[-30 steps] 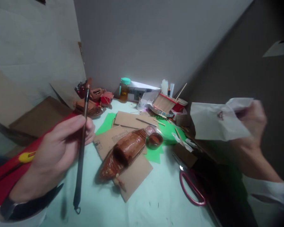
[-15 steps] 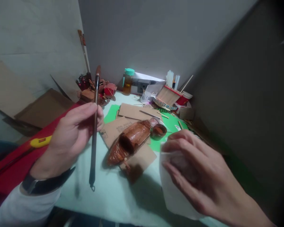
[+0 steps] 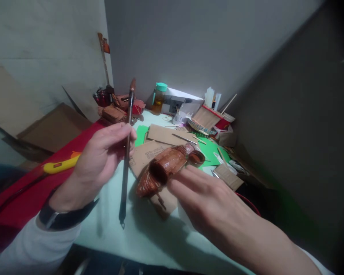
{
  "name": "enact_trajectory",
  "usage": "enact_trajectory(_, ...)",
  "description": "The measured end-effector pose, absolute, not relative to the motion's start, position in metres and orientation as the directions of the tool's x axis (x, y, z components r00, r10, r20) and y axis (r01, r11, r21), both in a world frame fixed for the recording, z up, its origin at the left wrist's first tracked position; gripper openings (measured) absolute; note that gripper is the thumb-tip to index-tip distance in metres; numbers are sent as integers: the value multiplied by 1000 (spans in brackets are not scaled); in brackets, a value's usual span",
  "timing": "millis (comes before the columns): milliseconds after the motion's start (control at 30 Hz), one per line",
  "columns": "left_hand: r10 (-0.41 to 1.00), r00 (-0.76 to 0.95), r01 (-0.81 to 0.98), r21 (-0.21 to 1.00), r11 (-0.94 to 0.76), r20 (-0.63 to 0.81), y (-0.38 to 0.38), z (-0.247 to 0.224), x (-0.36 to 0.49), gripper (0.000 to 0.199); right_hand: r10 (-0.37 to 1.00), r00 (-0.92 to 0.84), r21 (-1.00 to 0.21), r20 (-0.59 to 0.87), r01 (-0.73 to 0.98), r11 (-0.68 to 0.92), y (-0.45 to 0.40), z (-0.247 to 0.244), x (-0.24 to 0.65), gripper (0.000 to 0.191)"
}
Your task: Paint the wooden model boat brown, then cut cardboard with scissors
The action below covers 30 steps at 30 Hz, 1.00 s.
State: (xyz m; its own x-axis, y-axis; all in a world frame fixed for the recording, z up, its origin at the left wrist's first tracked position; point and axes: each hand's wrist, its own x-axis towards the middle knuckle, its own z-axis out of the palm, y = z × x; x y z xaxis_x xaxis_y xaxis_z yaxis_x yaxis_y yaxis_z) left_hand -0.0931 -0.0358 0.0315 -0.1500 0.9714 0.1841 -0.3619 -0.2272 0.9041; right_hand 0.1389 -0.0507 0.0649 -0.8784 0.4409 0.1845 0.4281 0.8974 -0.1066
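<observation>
Upright between the thumb and fingers of my left hand is a long dark brush, its brown bristles at the top. My right hand reaches to the right side of a glossy brown model boat; its fingertips are hidden, and part of a white tissue shows beneath it. The boat lies tilted on cardboard pieces, a round dark opening facing me. Just behind my right hand sits a small cup of brown liquid.
A yellow-handled tool rests on red cloth at left. At the back stand a bottle with a teal lid, a white cup and a wooden model. More brown models sit back left.
My right hand has moved left and forward to the boat, with the tissue now mostly hidden under it. The left hand still holds the brush; the view has shifted slightly.
</observation>
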Motion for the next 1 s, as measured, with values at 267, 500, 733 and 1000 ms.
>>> enact_trajectory(267, 966, -164, -387, 887, -250, 201, -27, 23, -95, 20, 427, -897, -49, 115, 424, 904, -50, 67, 126, 28)
enact_trajectory(500, 967, -169, -391, 888, -244, 191, -29, 25, -96, 18, 331, -941, 61, 75, 335, 940, -49, 66, 123, 27)
enact_trajectory(733, 969, -176, -401, 886, -232, 174, -29, 26, -93, 20, 274, -957, 112, 92, 284, 952, -50, 66, 122, 16)
enact_trajectory(1000, 965, -217, -387, 895, -221, 145, -29, 25, -93, 22, 323, -946, 38, 33, 324, 945, -46, 68, 111, 18)
